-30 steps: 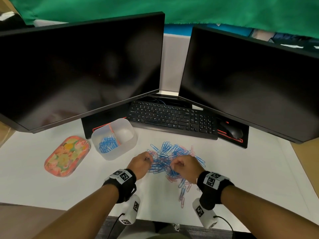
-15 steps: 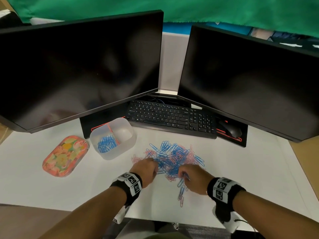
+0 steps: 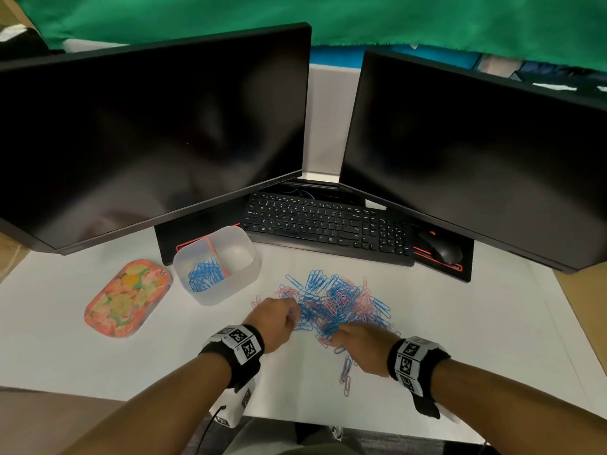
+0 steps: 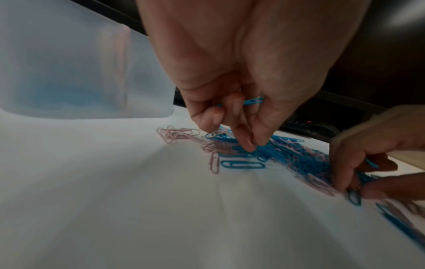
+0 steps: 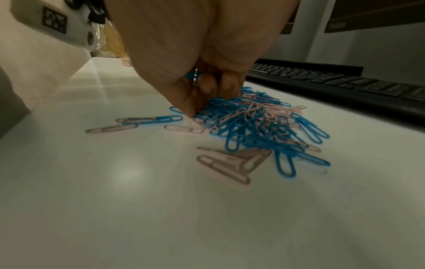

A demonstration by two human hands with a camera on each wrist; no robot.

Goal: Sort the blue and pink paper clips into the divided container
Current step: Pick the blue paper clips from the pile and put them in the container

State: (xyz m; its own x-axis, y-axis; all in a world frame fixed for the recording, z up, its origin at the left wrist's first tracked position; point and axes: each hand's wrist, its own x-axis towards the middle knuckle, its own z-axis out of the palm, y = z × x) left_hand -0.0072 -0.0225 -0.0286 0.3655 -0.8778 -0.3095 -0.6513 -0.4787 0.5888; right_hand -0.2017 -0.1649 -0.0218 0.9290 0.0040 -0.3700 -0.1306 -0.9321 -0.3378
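Observation:
A mixed pile of blue and pink paper clips [image 3: 335, 303] [image 5: 253, 123] lies on the white desk before the keyboard. My left hand [image 3: 274, 318] [image 4: 239, 127] is at the pile's left edge, fingers curled, with a blue clip [image 4: 253, 101] tucked against the palm while thumb and forefinger pinch into the pile. My right hand [image 3: 359, 346] [image 5: 202, 96] is at the pile's near edge, holding a blue clip [image 5: 192, 75] in its curled fingers, fingertips down among the clips. The translucent divided container [image 3: 244, 277] [image 4: 69, 63] stands left of the pile; its left compartment holds blue clips [image 3: 205, 277], its right one looks empty.
A floral oval tray [image 3: 126, 298] lies left of the container. A black keyboard [image 3: 328, 228], a mouse [image 3: 441, 249] and two dark monitors [image 3: 147, 126] stand behind. A few stray clips [image 3: 345, 372] trail toward the desk's near edge.
Both hands stayed at the pile. The right hand slid toward me and to the right along the pile's near edge; the left shifted slightly nearer. The pile spread a little.

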